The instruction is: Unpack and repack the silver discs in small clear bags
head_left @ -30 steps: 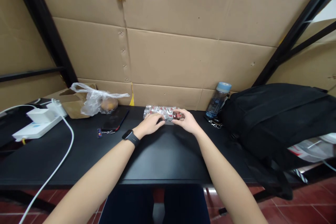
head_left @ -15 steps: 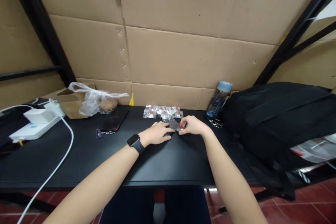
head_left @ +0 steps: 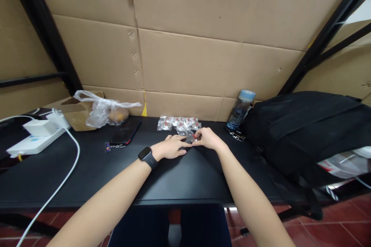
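Observation:
My right hand point(head_left: 208, 138) pinches a small red-and-silver item point(head_left: 194, 137), partly hidden by the fingers; its exact kind is too small to tell. That item is at a small clear plastic bag point(head_left: 188, 139) on the black tabletop, and I cannot tell how far inside it is. My left hand point(head_left: 171, 148), with a dark watch on the wrist, lies flat with fingers stretched, their tips at the bag's left edge. Just beyond both hands, several small clear bags point(head_left: 165, 124) with silver and red contents lie in a cluster.
On the left are a white power strip point(head_left: 34, 144) with a cable, a cardboard box point(head_left: 77, 117), a knotted plastic bag point(head_left: 100, 114) and a phone point(head_left: 124, 133). A blue-capped bottle point(head_left: 239, 114) and a black backpack point(head_left: 301, 131) stand right. A cardboard wall point(head_left: 185, 65) closes the back.
My right hand has moved slightly left with the red-and-silver item, closer to my left hand and over the clear bag. My left hand stays flat in nearly the same place.

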Motion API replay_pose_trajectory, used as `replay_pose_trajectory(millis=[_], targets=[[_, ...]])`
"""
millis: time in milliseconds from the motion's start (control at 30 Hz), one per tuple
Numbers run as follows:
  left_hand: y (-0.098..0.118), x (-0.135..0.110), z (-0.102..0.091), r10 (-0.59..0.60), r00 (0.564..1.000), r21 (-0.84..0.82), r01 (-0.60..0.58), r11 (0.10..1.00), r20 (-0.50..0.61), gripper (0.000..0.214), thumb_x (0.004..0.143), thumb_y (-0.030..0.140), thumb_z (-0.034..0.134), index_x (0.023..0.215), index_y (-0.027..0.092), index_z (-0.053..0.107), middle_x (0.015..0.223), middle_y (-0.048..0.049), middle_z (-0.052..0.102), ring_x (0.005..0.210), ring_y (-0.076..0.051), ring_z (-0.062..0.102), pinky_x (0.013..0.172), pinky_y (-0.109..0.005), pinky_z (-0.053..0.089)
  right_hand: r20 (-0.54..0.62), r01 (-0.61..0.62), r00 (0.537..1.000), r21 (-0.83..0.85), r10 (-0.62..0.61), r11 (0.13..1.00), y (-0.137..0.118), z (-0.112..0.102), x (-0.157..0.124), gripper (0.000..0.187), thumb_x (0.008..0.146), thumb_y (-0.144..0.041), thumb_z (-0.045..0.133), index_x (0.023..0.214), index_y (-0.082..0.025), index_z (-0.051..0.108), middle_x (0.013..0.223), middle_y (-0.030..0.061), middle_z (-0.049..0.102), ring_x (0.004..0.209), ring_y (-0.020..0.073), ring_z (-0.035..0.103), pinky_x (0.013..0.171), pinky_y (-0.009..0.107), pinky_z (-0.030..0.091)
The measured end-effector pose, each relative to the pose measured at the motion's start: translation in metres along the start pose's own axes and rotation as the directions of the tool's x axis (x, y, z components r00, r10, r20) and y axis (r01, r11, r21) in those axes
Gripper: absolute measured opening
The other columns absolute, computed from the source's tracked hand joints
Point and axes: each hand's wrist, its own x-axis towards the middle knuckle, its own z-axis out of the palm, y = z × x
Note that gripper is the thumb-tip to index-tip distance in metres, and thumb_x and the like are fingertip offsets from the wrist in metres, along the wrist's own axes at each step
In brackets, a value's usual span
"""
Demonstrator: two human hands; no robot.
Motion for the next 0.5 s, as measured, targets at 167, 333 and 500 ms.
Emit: replay_pose_trajectory(millis=[167,333,500], targets=[[0.0,-0.001,-0.003,-0.009,1.0,0.012,0.009,1.0,0.03,0.043,0.095,0.04,0.052,0.138,0.046,0.056,0.157,-0.0073,0.04,0.144,-0.037,0.036,0.109,-0.064,0.029,-0.04,0.053,0.998,0.052,-0.051,0.997,0.002,0.005,0.004,0.021,0.068,-0.033,0.085,0.079,-0.017,0.076,0.07,0.0015,0.071,0.065,0.0163,0.063,0.061,0.024,0.043],[-0.001,0.0,-0.003,0.011,0.999,0.003,-0.011,1.0,0.035,0.043,0.095,0.039,0.053,0.138,0.045,0.056,0.158,-0.0078,0.039,0.144,-0.037,0.036,0.109,-0.065,0.029,0.062,0.074,0.994,0.171,-0.086,0.983,0.006,0.008,0.003,0.019,0.074,-0.015,0.075,0.093,-0.016,0.078,0.078,0.0035,0.076,0.069,0.0172,0.069,0.065,0.024,0.049],[-0.002,0.001,-0.002,0.0,0.999,0.008,-0.001,1.0,0.051,0.044,0.096,0.038,0.05,0.139,0.045,0.054,0.161,-0.0063,0.033,0.146,-0.035,0.032,0.111,-0.064,0.028,-0.023,0.072,0.997,0.058,-0.071,0.996,-0.004,0.01,0.004,0.013,0.075,-0.013,0.077,0.086,-0.02,0.078,0.082,0.0024,0.077,0.073,0.0164,0.07,0.067,0.023,0.047]])
